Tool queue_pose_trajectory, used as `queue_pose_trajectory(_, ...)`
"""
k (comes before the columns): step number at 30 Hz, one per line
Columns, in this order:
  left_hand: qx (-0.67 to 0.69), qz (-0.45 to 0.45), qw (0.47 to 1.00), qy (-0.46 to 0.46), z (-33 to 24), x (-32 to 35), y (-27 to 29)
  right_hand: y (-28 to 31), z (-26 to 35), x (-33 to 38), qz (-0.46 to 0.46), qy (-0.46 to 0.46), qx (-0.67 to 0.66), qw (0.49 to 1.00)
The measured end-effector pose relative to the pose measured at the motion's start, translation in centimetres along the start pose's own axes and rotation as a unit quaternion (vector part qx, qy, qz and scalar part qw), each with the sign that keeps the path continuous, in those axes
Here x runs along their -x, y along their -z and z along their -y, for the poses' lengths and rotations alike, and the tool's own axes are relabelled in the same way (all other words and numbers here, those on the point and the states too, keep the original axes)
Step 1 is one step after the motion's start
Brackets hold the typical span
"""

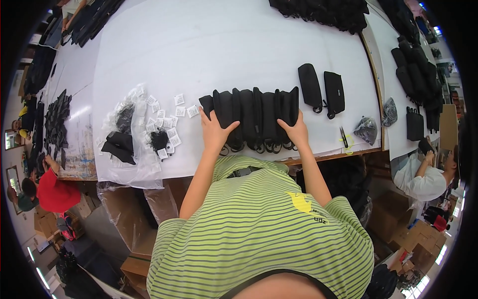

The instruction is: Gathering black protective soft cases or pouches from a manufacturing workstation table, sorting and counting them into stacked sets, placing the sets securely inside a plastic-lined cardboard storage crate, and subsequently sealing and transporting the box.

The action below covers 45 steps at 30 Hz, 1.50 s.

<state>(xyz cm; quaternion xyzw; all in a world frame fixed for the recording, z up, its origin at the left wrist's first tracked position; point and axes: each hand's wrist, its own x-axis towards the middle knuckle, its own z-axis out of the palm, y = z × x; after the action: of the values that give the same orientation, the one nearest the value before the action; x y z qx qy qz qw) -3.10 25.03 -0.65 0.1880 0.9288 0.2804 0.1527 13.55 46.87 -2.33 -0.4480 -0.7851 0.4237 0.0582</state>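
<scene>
We see the left hand [217, 133] and right hand [297, 131], both spread, bracing opposite ends of the black pouch row [255, 114]; snips [343, 137] lie right of it.

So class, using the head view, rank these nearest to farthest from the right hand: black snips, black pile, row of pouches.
1. Row of pouches: touching the right hand.
2. Black snips: to its right.
3. Black pile: table's far side.

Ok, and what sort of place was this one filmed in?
Likely a sewing or packing workshop: a row of black pouches on a white-topped table, scattered white tags, and a co-worker in red at the left.
</scene>
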Motion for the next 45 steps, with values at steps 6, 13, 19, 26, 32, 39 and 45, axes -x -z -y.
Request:
queue_pose_trajectory(6,-0.008,0.009,1.000,-0.010,0.8,0.0,0.6,-0.4,-0.2,-0.4,-0.035,0.007,0.010,0.999)
queue_pose_trajectory(13,0.050,-0.024,0.998,-0.021,0.5,0.1,0.4,-0.7,0.0,-0.9,-0.031,0.029,0.019,0.999)
queue_pose_trajectory(19,-0.077,-0.016,0.997,-0.017,-2.9,1.0,-0.6,-1.2,-0.1,-0.9,-0.009,0.029,-0.006,1.000)
queue_pose_trajectory(26,0.254,-0.070,0.965,0.008,1.9,-1.0,-0.6,-0.2,-2.1,-2.6,0.057,-0.034,-0.189,0.980)
queue_pose_trajectory(32,0.342,0.131,0.927,0.083,4.9,-2.7,1.2,1.1,-0.1,-2.1,0.099,-0.075,-0.216,0.968)
queue_pose_trajectory(39,0.345,0.157,0.925,0.011,2.8,-2.6,-0.2,0.0,0.5,-1.5,0.170,-0.135,-0.226,0.950)
queue_pose_trajectory(45,0.362,0.206,0.908,0.045,3.0,-3.0,0.9,-0.7,2.0,1.1,0.195,-0.145,-0.277,0.930)
